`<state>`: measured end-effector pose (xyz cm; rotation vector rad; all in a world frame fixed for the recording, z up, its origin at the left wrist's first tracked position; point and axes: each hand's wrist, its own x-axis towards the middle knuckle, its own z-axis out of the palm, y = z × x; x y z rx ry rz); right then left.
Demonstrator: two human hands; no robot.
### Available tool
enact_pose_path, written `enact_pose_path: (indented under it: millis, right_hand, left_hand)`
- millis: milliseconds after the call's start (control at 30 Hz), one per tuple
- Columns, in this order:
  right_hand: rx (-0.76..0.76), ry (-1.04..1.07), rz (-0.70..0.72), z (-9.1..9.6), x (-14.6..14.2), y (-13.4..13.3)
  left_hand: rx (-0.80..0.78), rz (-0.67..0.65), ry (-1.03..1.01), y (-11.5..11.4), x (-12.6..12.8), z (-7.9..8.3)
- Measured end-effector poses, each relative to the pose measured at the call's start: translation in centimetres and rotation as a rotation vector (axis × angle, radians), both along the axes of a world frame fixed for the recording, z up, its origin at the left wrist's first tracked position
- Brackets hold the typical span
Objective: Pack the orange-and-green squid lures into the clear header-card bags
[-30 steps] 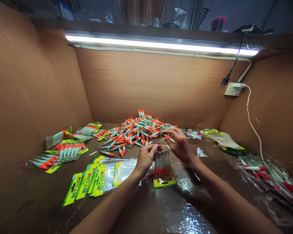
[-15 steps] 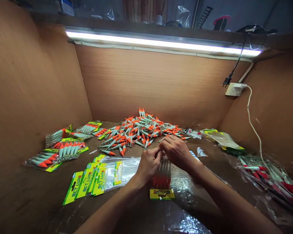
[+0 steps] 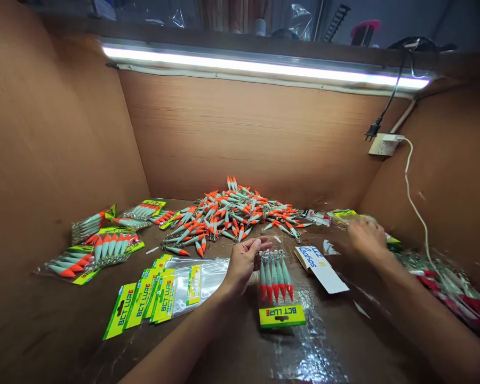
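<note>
A clear packet of squid jigs (image 3: 276,277), grey-white with orange tips, hangs hooks-up with its yellow BCT LURE card at the near end. My left hand (image 3: 242,261) pinches its upper left edge between thumb and fingers. Off to the right, my right hand (image 3: 366,234) is smeared by motion, beside the flat packaging (image 3: 346,214) at the back right; whether it holds anything cannot be made out. A large heap of loose squid jigs (image 3: 232,210) lies behind my left hand. Left of that hand, empty BCT LURE bags (image 3: 164,293) are fanned out.
Filled packets (image 3: 114,245) lie at the left. A white card with blue handwriting (image 3: 324,272) rests right of the packet. Red and white bagged items (image 3: 448,288) sit at far right, under a white cable (image 3: 412,197). A light tube (image 3: 264,66) spans the shelf edge above.
My right hand has left the packet's top and moved right. The packet shows more fully now, shifted slightly right, with my left hand still at its edge. The white card has come into view.
</note>
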<state>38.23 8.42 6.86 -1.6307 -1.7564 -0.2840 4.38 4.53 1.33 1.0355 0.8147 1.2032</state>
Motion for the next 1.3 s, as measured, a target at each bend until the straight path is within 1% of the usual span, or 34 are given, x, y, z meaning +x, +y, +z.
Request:
enact_pose_path:
  millis: [33,67,133,167,233,267,300,333,367,433,467,533,567,600,633,700,733,767,800,833,900,933,967,1000,1067,1167,1300]
  right_hand:
    - [0.002,-0.017,-0.005,0.2,0.4,-0.5]
    - [-0.003,-0.011,0.035,0.2,0.3,-1.0]
    - [-0.062,0.099,0.211,0.0,-1.6,-2.1]
    - [-0.139,0.206,0.333,-0.3,-3.1,-2.7]
    - [-0.378,0.538,0.523,-1.3,-6.8,-3.8]
    - [-0.486,0.663,0.601,-1.9,-8.5,-4.1]
    - [-0.559,0.747,0.655,-2.5,-10.0,-4.4]
    - [-0.595,0.804,0.684,-3.1,-11.2,-4.4]
    - [-0.601,0.833,0.684,-3.7,-11.8,-4.4]
    - [-0.572,0.831,0.635,-4.2,-11.5,-4.0]
    - [-0.568,0.797,0.610,-4.2,-10.5,-3.8]
    - [-0.552,0.665,0.555,-3.5,-7.8,-3.4]
    - [-0.492,0.579,0.499,-2.8,-6.2,-3.4]
    - [-0.377,0.505,0.408,-2.0,-4.7,-3.4]
    - [-0.222,0.463,0.287,-1.3,-3.5,-3.6]
    - [0.046,0.417,0.108,-0.2,-2.2,-4.3]
    - [0.114,0.407,0.082,0.0,-2.3,-4.7]
    - [0.110,0.408,0.114,-0.1,-2.9,-5.1]
    - [0.051,0.427,0.185,-0.5,-3.9,-5.4]
    - [-0.066,0.467,0.292,-1.1,-5.1,-5.7]
    - [-0.380,0.606,0.522,-2.6,-7.9,-5.9]
    - [-0.496,0.667,0.596,-3.4,-9.2,-5.9]
    - [-0.569,0.716,0.644,-4.1,-10.3,-5.9]
    - [-0.608,0.745,0.673,-4.6,-11.1,-5.8]
    - [-0.608,0.769,0.692,-5.3,-11.8,-5.7]
    - [-0.583,0.785,0.687,-5.7,-11.6,-5.6]
    - [-0.614,0.783,0.679,-5.8,-11.0,-5.6]
  left_hand:
    - [-0.010,-0.009,0.015,0.0,0.0,0.1]
    - [-0.015,-0.020,0.034,-0.1,0.0,0.1]
    - [-0.011,-0.045,0.069,-0.3,0.1,0.3]
    - [-0.006,-0.057,0.080,-0.4,0.2,0.4]
    - [-0.005,-0.077,0.091,-0.6,0.3,0.6]
    - [-0.009,-0.086,0.096,-0.6,0.4,0.6]
    - [-0.015,-0.095,0.101,-0.7,0.4,0.6]
    - [-0.022,-0.103,0.106,-0.7,0.4,0.6]
    - [-0.029,-0.110,0.111,-0.6,0.4,0.5]
    - [-0.038,-0.112,0.119,-0.5,0.2,0.4]
    - [-0.039,-0.107,0.124,-0.3,0.1,0.3]
    - [-0.037,-0.092,0.138,-0.1,-0.1,0.1]
    - [-0.036,-0.088,0.144,0.0,-0.2,0.1]
    - [-0.036,-0.086,0.149,0.0,-0.2,0.0]
    - [-0.036,-0.087,0.151,0.1,-0.2,0.0]
    - [-0.035,-0.094,0.149,0.1,-0.1,0.0]
    - [-0.033,-0.099,0.147,0.0,0.0,0.0]
    - [-0.030,-0.102,0.145,-0.1,0.1,0.0]
    - [-0.028,-0.106,0.142,-0.1,0.2,0.0]
    - [-0.026,-0.115,0.139,-0.2,0.3,0.0]
    - [-0.019,-0.141,0.130,-0.4,0.6,0.1]
    - [-0.012,-0.159,0.129,-0.5,0.6,0.1]
    - [-0.002,-0.180,0.134,-0.5,0.6,0.2]
    - [0.010,-0.201,0.146,-0.6,0.6,0.3]
    - [0.045,-0.236,0.196,-0.6,0.3,0.5]
    - [0.111,-0.282,0.331,-0.5,-0.3,0.5]
    - [0.147,-0.276,0.467,0.2,-0.8,-0.2]
